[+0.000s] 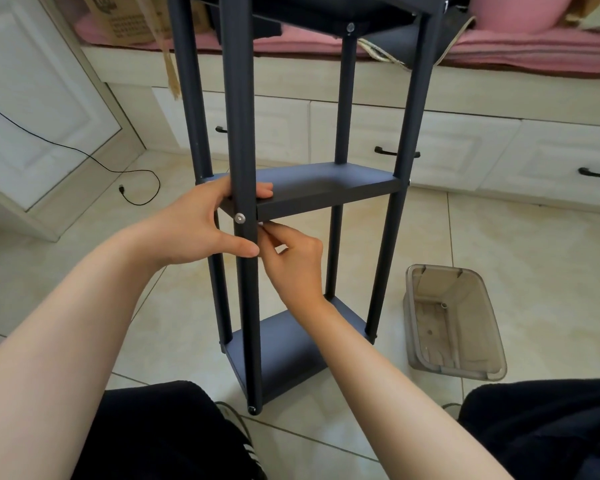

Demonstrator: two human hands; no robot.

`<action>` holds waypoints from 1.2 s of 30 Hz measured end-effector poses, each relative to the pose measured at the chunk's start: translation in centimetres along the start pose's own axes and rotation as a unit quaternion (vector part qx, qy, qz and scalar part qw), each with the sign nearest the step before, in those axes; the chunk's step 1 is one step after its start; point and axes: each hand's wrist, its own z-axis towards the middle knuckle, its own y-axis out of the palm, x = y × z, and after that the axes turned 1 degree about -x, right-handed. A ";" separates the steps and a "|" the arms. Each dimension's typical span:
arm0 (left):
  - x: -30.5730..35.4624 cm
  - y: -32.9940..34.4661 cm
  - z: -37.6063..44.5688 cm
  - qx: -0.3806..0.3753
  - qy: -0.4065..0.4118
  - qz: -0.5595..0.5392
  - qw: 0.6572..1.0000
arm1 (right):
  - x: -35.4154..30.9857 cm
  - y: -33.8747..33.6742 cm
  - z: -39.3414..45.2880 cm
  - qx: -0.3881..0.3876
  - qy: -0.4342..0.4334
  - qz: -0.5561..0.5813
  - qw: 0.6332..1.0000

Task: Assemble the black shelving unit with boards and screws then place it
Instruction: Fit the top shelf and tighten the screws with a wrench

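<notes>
Gripping shelving unit (326, 188) post, left hand (194, 230), right hand (291, 261) pinching beneath middle board

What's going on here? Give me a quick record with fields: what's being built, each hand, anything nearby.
item: black metal shelving unit, upright on the tiled floor
left hand: grips the near post at the middle shelf, beside a silver screw
right hand: fingers pinched under that shelf's corner; what they hold is hidden
nearby: clear plastic bin on the floor

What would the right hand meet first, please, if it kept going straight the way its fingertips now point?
Most likely the near front post just below the middle shelf: the right hand points up-left, fingertips almost at it, beside the left hand's thumb. Depth is unclear.
</notes>
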 end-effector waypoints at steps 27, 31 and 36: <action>-2.3 0.6 -0.3 0.032 -0.026 -0.047 0.998 | -0.8 -2.0 -0.5 -0.061 -0.036 -0.083 0.994; -1.8 0.6 -0.2 0.028 -0.007 -0.024 0.999 | -0.8 -1.8 -0.6 -0.079 0.065 0.029 0.994; -1.2 0.9 -0.1 0.017 0.016 -0.006 1.000 | -0.8 -1.9 -0.8 -0.095 0.105 0.078 0.987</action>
